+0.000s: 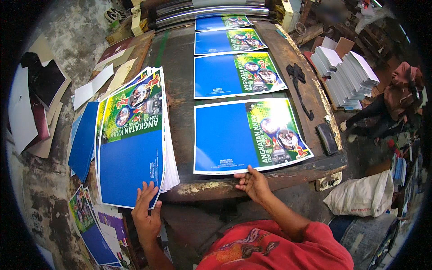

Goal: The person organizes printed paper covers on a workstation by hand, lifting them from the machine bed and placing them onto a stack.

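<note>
A printed cover sheet (220, 135), blue on the left and green with photos on the right, lies at the near end of the dark table. At its front edge my right hand (256, 186) grips it, thumb on top and the other fingers curled below. To the left is a thick stack of similar sheets (130, 162), turned upside down and slightly fanned along its right side. My left hand (146, 216) rests on the stack's near right corner, fingers stretched and thumb apart. Several more cover sheets (236, 75) lie in a line behind the nearest one, reaching the metal rollers.
Metal rollers (211, 15) span the table's far end. A black strap (299, 85) and a dark pouch (326, 138) lie along the right edge. Stacked white paper (355, 76) and a person (400, 96) are farther right; a white sack (362, 195) sits below. Blue card (84, 141) lies left.
</note>
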`<state>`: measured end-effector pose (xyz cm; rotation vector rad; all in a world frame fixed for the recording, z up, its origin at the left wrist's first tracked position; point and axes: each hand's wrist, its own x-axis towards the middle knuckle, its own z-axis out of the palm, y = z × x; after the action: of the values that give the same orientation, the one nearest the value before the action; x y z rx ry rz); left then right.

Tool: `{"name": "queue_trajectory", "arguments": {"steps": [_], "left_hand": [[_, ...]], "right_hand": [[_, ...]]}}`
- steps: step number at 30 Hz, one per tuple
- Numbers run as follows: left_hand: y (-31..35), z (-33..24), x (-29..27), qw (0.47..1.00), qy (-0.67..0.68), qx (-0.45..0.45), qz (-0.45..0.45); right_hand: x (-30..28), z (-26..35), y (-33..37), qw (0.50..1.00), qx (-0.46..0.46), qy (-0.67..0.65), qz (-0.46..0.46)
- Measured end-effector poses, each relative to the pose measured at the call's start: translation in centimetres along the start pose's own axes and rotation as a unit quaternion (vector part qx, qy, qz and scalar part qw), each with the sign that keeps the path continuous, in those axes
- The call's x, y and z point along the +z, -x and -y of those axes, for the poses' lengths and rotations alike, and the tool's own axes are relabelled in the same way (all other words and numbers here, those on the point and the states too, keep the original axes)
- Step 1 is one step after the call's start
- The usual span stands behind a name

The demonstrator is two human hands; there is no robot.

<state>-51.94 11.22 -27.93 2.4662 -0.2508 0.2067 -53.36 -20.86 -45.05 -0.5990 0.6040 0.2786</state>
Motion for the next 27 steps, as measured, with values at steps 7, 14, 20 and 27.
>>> {"name": "queue_trajectory", "arguments": {"steps": [7, 14, 20, 27], "left_hand": [[1.1, 1.9, 0.9, 0.986, 0.137, -0.082, -0.043], [4.5, 0.0, 0.1, 0.973, -0.031, 0.228, 0.015], [6.4, -2.9, 2.6, 0.934, -0.137, 0.297, 0.143], [5.4, 2.7, 2.7, 0.98, -0.188, 0.056, 0.018]], "right_hand": [[2.2, -0.2, -3.5, 0.991, -0.118, 0.021, -0.057], [2.4, -1.0, 1.3, 0.991, -0.083, 0.033, 0.101], [0.3, -0.4, 4.9, 0.953, -0.057, 0.159, 0.253], [-5.8, -6.1, 8.4, 0.998, 0.022, 0.063, -0.002]]}}
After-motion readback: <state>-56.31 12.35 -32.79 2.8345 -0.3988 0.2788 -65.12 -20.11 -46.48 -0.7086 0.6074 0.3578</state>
